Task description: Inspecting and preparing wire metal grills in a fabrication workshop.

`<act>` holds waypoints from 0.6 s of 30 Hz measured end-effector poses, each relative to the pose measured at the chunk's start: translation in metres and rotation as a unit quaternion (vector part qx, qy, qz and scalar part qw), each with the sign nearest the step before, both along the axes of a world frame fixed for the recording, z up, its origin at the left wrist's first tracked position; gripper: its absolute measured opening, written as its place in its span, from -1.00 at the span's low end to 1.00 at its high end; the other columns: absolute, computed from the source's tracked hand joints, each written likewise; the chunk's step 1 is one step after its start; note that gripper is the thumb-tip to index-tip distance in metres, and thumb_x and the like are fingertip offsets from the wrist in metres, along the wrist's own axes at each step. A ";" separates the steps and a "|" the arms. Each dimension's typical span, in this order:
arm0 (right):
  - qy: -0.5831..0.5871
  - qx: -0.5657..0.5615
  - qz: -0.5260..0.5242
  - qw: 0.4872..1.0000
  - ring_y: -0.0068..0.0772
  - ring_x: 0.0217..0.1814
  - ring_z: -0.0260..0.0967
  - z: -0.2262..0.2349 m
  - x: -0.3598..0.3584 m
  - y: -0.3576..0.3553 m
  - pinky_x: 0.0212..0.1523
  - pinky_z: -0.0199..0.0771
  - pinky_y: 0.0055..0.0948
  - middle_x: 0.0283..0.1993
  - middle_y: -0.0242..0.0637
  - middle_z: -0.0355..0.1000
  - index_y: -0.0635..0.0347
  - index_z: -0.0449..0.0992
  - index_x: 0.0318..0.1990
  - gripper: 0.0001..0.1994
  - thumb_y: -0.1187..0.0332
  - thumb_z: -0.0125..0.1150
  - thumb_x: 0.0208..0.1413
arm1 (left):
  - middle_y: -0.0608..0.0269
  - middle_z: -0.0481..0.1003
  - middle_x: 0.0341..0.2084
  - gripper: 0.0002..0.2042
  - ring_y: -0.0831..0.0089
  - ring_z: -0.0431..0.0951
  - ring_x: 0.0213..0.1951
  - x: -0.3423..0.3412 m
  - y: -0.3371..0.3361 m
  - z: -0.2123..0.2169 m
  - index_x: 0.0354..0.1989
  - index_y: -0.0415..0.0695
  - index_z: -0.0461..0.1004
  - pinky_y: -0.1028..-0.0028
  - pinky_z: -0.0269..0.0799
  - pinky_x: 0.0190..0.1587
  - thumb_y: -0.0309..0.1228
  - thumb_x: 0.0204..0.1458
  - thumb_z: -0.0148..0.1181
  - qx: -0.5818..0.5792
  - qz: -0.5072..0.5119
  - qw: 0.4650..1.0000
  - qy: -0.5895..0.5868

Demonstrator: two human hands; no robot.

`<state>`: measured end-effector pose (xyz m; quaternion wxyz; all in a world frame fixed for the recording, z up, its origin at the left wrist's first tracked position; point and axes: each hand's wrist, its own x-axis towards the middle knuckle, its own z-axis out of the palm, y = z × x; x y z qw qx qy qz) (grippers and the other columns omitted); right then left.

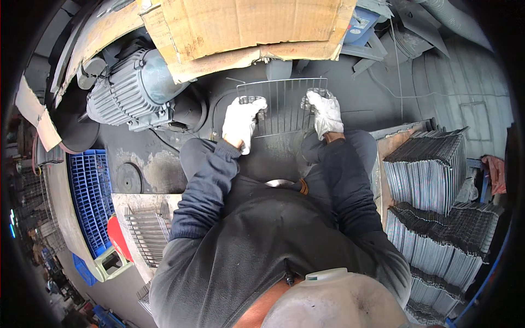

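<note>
Hands, left (243, 121) and right (325, 112), both grip my wire grid (284, 106) flat on the worktop (355, 104); positioning step, next needs steady alignment.

Cardboard sheet (240, 24) is cut off by the top edge.

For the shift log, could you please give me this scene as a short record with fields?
left hand: white glove, gripping the left edge of the wire rack
right hand: white glove, gripping the rack's right edge
rack: flat over the dark machine top
person's left: grey motor, blue crate
person's right: stacked wire racks
above: cardboard
</note>
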<state>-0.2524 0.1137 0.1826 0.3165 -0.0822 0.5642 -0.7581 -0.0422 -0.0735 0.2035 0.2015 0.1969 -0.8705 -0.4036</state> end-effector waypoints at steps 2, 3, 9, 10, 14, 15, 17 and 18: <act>0.002 0.042 -0.006 0.999 -0.39 -0.33 0.58 -0.005 -0.001 -0.003 -0.29 0.64 -0.37 -0.28 -0.24 0.61 0.28 0.60 -0.07 -0.82 0.44 0.39 0.24 | 0.18 0.67 -0.31 -0.82 0.34 0.65 -0.32 -0.006 0.000 -0.003 -0.13 -0.17 0.64 0.38 0.59 -0.17 -0.37 0.31 0.14 0.177 0.023 0.984 -0.030; 0.005 0.083 -0.014 0.996 -0.38 -0.33 0.58 -0.008 -0.002 -0.004 -0.30 0.66 -0.36 -0.28 -0.24 0.61 0.28 0.60 -0.07 -0.83 0.45 0.39 0.23 | 0.17 0.67 -0.32 -0.82 0.28 0.65 -0.32 -0.009 0.002 -0.002 -0.14 -0.14 0.64 0.35 0.59 -0.16 -0.38 0.32 0.11 0.348 0.044 0.935 -0.058; 0.024 0.083 0.070 0.994 -0.51 -0.34 0.49 -0.009 0.040 -0.052 -0.26 0.51 -0.45 -0.32 -0.37 0.58 0.22 0.62 -0.18 -0.89 0.50 0.42 0.16 | 0.24 0.59 -0.47 -0.84 0.38 0.58 -0.44 0.047 -0.023 -0.029 -0.28 -0.18 0.60 0.37 0.54 -0.30 -0.39 0.30 0.17 0.328 0.108 0.937 0.060; 0.006 0.068 0.049 0.996 -0.51 -0.35 0.49 -0.011 0.044 -0.052 -0.27 0.51 -0.45 -0.33 -0.37 0.58 0.23 0.62 -0.18 -0.89 0.50 0.41 0.17 | 0.23 0.58 -0.48 -0.85 0.39 0.58 -0.44 0.047 -0.025 -0.031 -0.27 -0.19 0.59 0.39 0.55 -0.29 -0.39 0.29 0.20 0.373 0.113 0.921 0.032; 0.064 0.097 0.004 0.993 -0.43 -0.39 0.50 0.008 0.029 -0.026 -0.29 0.54 -0.41 -0.34 -0.27 0.60 0.31 0.60 -0.11 -0.84 0.49 0.39 0.19 | 0.24 0.54 -0.56 -0.78 0.50 0.48 -0.56 0.017 -0.019 -0.002 -0.39 -0.22 0.54 0.46 0.42 -0.37 -0.35 0.26 0.22 0.196 -0.016 0.977 0.078; 0.073 0.107 -0.030 0.991 -0.38 -0.39 0.52 0.002 0.019 -0.013 -0.29 0.58 -0.38 -0.34 -0.24 0.60 0.33 0.60 -0.10 -0.83 0.49 0.40 0.19 | 0.18 0.58 -0.51 -0.79 0.39 0.55 -0.47 0.001 -0.014 -0.004 -0.33 -0.20 0.58 0.39 0.48 -0.27 -0.30 0.24 0.19 0.447 0.013 0.895 0.000; 0.043 0.067 -0.059 0.995 -0.34 -0.37 0.54 -0.006 0.000 0.008 -0.30 0.60 -0.35 -0.33 -0.22 0.60 0.33 0.61 -0.10 -0.83 0.48 0.41 0.20 | 0.11 0.60 -0.48 -0.79 0.21 0.60 -0.32 -0.017 -0.010 -0.014 -0.28 -0.13 0.62 0.30 0.52 -0.15 -0.25 0.21 0.20 -0.072 -0.070 0.994 -0.034; 0.043 0.068 -0.057 0.995 -0.34 -0.37 0.54 -0.010 -0.001 0.008 -0.30 0.60 -0.35 -0.33 -0.22 0.60 0.33 0.61 -0.10 -0.83 0.48 0.41 0.20 | 0.11 0.60 -0.48 -0.79 0.21 0.60 -0.32 -0.017 -0.009 -0.019 -0.28 -0.13 0.62 0.30 0.52 -0.15 -0.25 0.21 0.20 -0.071 -0.068 0.995 -0.034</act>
